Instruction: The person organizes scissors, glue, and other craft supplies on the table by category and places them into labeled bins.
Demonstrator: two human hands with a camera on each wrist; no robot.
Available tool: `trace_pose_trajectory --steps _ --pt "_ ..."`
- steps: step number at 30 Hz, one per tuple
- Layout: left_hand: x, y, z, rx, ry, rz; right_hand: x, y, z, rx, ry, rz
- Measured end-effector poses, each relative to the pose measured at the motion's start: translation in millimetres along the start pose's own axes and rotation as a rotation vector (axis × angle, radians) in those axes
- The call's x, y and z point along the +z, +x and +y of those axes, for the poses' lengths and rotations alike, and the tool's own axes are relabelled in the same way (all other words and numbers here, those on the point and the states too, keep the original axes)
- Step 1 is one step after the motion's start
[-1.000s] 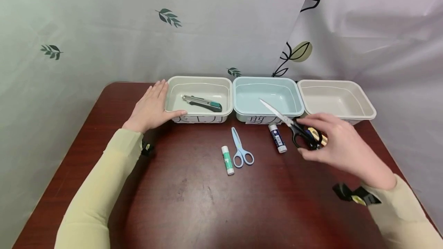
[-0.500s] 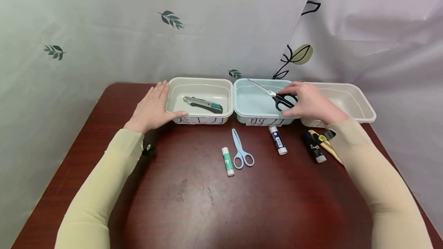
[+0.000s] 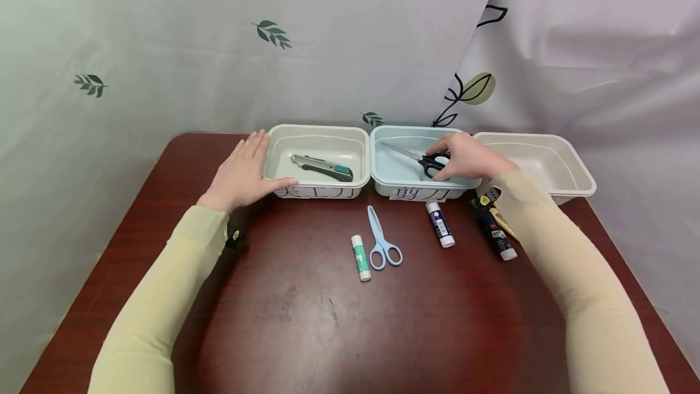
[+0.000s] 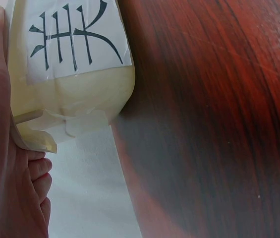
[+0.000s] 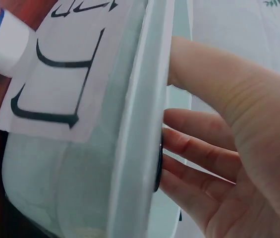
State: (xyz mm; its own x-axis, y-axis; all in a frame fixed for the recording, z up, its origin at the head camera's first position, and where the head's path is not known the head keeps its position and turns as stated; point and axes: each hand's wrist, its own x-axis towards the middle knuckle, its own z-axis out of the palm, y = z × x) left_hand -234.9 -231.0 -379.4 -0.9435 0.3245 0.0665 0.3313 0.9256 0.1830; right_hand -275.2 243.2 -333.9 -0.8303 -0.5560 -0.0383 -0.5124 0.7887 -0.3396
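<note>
We've got the black scissors inside the blue tray, long axis running left and slightly away from the person, blade tips on the left, handles on the right! And the right hand is easily the nearer one: we see its fingers curled, pinching those handles from the right. Touching the tray floor? We can't tell. Over on the far side, we have the left hand, fingers straight against the cream tray's left end, well apart from the scissors.
</note>
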Motion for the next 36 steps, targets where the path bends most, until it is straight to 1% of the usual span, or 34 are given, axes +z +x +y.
trace_pose_trajectory --steps 6,15,19,21,24,28,33,36 --pt "0.5 -0.8 0.4 0.0 -0.002 0.001 7 8 2 -0.051 -0.003 -0.024" --pt "-0.2 -0.6 1.8 -0.001 0.004 -0.006 13 9 8 -0.02 -0.005 -0.035" --pt "-1.3 -0.5 2.1 0.004 0.013 -0.005 11 7 8 0.007 0.001 -0.038" --pt "-1.7 -0.6 2.3 0.005 0.015 -0.004 8 5 6 0.025 0.01 -0.026" --pt "-0.9 -0.7 2.3 0.005 0.016 -0.004 0 1 2 0.042 0.042 0.016" --pt "0.5 -0.4 2.1 0.006 0.014 -0.002 -14 -6 -5 0.032 0.081 0.102" --pt "1.0 -0.3 0.6 0.004 0.011 0.0 -33 -20 -11 0.007 0.093 0.217" --pt "0.8 0.1 0.3 0.005 0.007 0.001 -42 -30 -14 0.007 0.086 0.286"
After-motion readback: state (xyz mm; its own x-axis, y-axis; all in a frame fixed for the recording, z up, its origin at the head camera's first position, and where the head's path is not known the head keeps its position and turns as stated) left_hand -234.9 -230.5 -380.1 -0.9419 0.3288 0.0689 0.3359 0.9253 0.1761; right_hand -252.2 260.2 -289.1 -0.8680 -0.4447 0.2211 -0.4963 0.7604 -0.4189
